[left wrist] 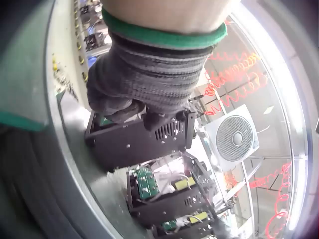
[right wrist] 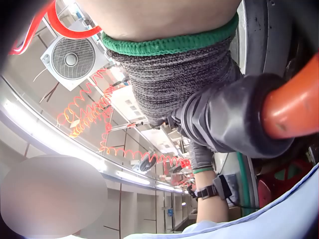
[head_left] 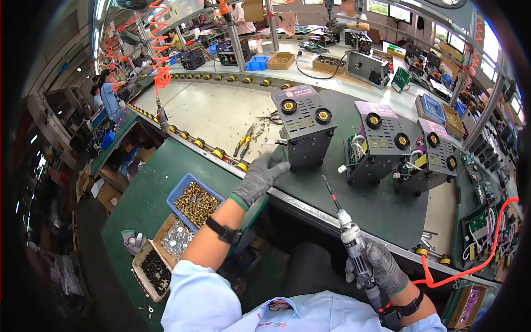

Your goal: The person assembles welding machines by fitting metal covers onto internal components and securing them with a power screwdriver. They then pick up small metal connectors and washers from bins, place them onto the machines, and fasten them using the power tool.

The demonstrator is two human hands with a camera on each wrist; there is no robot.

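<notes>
My gloved left hand (head_left: 259,178) is beside the lower left side of the nearest black vented metal case (head_left: 310,146), fingers reaching toward it. That case stands upright with two round brass-centred sockets on its top panel. From the left wrist, the glove (left wrist: 144,79) overlaps the case's upper edge (left wrist: 134,147), its fingers loosely bent. Gripped in my gloved right hand (head_left: 385,268) is a power screwdriver (head_left: 354,240), its long bit pointing up and forward. The right wrist view shows the driver's black rear end (right wrist: 224,114) joined to an orange-red hose (right wrist: 294,104).
Two similar cases (head_left: 379,141) (head_left: 434,157) stand to the right, green boards showing inside. Pliers (head_left: 244,141) and loose screws lie left of the nearest case. A blue tray of brass screws (head_left: 193,203) and boxes of washers (head_left: 177,238) and black screws (head_left: 155,271) sit lower left.
</notes>
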